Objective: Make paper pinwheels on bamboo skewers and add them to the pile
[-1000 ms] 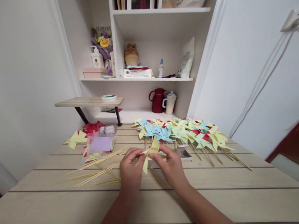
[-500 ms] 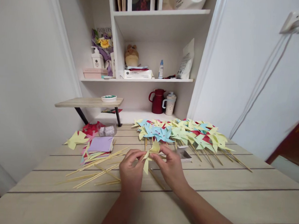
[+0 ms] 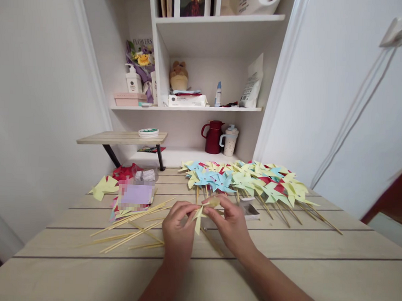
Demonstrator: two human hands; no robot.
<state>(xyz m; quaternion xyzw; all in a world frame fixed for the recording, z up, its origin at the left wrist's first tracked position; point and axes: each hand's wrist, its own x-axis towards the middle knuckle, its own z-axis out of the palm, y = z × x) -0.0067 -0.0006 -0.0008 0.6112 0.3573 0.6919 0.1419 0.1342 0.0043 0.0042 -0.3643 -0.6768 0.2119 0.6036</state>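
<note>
A pale yellow paper pinwheel (image 3: 198, 221) is pinched between my two hands above the middle of the table. My left hand (image 3: 178, 225) grips its left side with thumb and forefinger. From the right, my right hand (image 3: 229, 224) closes thumb and fingers on its centre and upper blade. Below the paper, a wooden stick (image 3: 212, 242) lies on the table between my wrists. A small open box (image 3: 251, 211) stands just beyond my right hand. Loose wooden sticks (image 3: 125, 236) are scattered left of my left hand.
Many finished pinwheels on sticks (image 3: 243, 182) cover the table's back right. At left are stacked paper squares (image 3: 136, 195), a yellow pinwheel shape (image 3: 103, 188) and a clear container (image 3: 146, 174). Behind stand a small raised shelf (image 3: 120, 138), a red jug (image 3: 214, 137) and a cup (image 3: 230, 141).
The pinwheel's upper blade has tilted down and its paper looks more folded between my fingers. Both hands keep their hold. The whole view has shifted slightly.
</note>
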